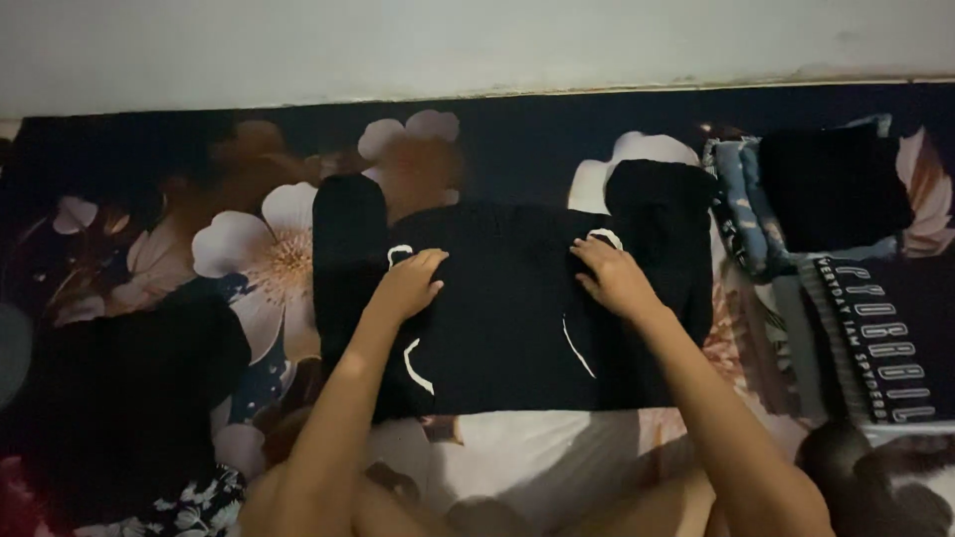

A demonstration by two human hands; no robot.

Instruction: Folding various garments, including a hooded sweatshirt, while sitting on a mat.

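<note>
While both hands press flat on it, one black garment [507, 328] lies spread on the flowered bedcover [249, 249], its long axis running left to right, parallel to the wall. The left hand [408, 285] and right hand [614, 278] rest well apart, fingers open and pointing away from the person, gripping nothing. Four thin white marks show on the cloth. One stack of folded clothes [826, 199] sits at the right, just beside the garment.
</note>
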